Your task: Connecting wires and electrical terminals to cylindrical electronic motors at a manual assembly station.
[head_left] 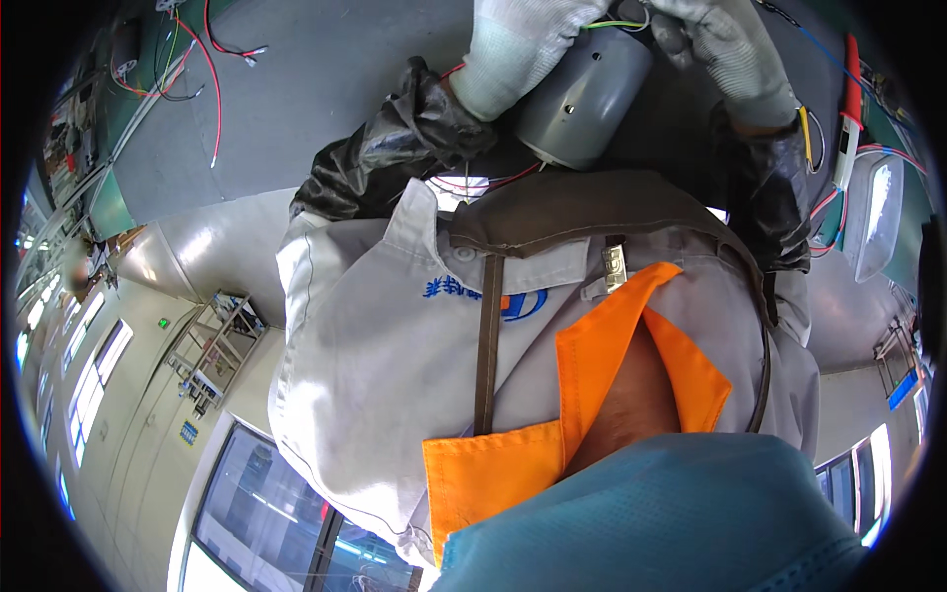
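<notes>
A grey cylindrical motor (587,99) lies tilted on the dark work surface, between my two hands. Both hands wear whitish knitted gloves with grey-coated fingers. At the motor's far end, my left hand (521,51) is closed, and a green-and-yellow wire (614,24) comes out from its fingers. That wire runs across toward my right hand (728,51), whose fingers are bent together beside the motor's far end. The upper edge of the picture cuts off both sets of fingertips, so what the right one grips is hidden. Red wire (513,179) shows at the motor's near end.
Loose red and black wires (212,84) lie on the dark grey work surface (296,109) at the far left, near a dark cylinder (125,47). A red-handled tool (852,84) and a whitish rectangular case (874,212) are at the right, among more wires.
</notes>
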{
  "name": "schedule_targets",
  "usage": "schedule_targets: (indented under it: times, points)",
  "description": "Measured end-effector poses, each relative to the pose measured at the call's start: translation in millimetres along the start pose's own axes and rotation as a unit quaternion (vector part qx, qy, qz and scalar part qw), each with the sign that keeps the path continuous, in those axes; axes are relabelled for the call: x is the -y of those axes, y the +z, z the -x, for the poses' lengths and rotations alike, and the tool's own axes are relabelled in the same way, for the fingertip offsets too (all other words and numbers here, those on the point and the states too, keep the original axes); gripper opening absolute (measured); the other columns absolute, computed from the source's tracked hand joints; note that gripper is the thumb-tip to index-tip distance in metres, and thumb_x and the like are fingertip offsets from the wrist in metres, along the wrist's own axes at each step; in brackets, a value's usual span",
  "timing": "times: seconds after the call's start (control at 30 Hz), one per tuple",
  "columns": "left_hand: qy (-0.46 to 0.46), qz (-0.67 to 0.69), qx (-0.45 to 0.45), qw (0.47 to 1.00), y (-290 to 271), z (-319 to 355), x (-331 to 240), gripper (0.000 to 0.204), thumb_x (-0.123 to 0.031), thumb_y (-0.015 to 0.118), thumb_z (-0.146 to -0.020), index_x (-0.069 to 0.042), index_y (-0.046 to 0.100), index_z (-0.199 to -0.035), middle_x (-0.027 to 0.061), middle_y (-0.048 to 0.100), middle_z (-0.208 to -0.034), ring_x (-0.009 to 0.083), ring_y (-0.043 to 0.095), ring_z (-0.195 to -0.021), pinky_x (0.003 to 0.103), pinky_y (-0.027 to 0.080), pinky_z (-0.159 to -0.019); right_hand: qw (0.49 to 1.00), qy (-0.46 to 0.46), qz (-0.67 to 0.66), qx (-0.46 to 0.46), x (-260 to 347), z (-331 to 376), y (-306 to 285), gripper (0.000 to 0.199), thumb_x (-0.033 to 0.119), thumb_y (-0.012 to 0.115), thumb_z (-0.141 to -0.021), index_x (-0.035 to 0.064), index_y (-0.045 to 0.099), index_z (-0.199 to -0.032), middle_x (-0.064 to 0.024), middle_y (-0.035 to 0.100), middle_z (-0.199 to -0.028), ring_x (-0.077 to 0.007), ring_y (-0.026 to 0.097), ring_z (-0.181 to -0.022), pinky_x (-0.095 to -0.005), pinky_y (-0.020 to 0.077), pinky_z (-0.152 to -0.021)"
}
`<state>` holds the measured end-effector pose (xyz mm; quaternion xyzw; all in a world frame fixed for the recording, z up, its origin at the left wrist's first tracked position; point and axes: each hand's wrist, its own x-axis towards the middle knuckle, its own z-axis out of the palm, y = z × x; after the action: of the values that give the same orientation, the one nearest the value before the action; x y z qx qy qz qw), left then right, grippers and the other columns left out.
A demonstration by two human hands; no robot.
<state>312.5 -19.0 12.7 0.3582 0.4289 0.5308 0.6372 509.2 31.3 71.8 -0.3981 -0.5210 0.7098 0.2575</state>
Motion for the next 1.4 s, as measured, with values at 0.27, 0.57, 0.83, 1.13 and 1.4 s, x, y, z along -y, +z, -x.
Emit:
schedule_targets:
  times: [0.27,0.57,0.83,1.13,1.4]
  points:
    - [0.009,-0.089,-0.03,0.996,-3,6,-6,0.011,-0.001,0.069,-0.096,0.004,0.071,-0.106,-0.0036,0.065,-0.088,0.0022,0.056,-0.077,0.019,0.047,-0.068,0.968,-0.157,-0.145,-0.132,-40,10,23,0.049,0.008,0.059,-0.099,-0.0028,0.049,-0.146,-0.0012,0.07,-0.089,-0.0062,0.062,-0.067,-0.0208,0.0486,-0.056]
    - [0.009,-0.07,-0.007,0.997,10,-2,-4,0.011,-0.002,0.068,-0.095,0.004,0.073,-0.103,-0.0043,0.065,-0.086,0.0016,0.055,-0.075,0.018,0.046,-0.065,0.999,0.009,-0.017,0.029,0,-5,-14,0.043,0.012,0.063,-0.094,-0.0079,0.059,-0.133,-0.0049,0.069,-0.08,-0.0098,0.06,-0.055,-0.0227,0.0459,-0.049]
    - [0.293,-0.4,-0.026,0.868,13,1,-7,0.019,-0.001,0.068,-0.09,0.002,0.071,-0.109,0.0098,0.071,-0.087,0.0128,0.066,-0.074,0.028,0.054,-0.07,0.964,-0.049,0.191,-0.177,0,5,7,0.015,0.007,0.067,-0.094,-0.0053,0.073,-0.1,-0.0048,0.071,-0.081,-0.0097,0.066,-0.071,-0.0254,0.0517,-0.061]
    - [0.178,-0.333,-0.125,0.918,23,26,-9,0.025,-0.006,0.069,-0.09,0.0,0.068,-0.114,0.0155,0.071,-0.093,0.0214,0.069,-0.077,0.033,0.055,-0.072,0.978,0.015,0.076,-0.193,-35,-13,-50,0.004,-0.001,0.07,-0.087,-0.0041,0.072,-0.088,-0.0081,0.072,-0.081,-0.0148,0.068,-0.071,-0.0278,0.055,-0.062]
    - [0.254,-0.397,-0.06,0.88,27,27,0,0.012,-0.008,0.07,-0.09,-0.001,0.067,-0.099,0.0167,0.07,-0.091,0.0308,0.071,-0.077,0.037,0.055,-0.07,0.964,-0.076,0.032,-0.254,-50,-45,-57,0.004,-0.003,0.067,-0.089,-0.0016,0.071,-0.088,-0.0074,0.07,-0.077,-0.0112,0.06,-0.056,-0.0244,0.0501,-0.052]
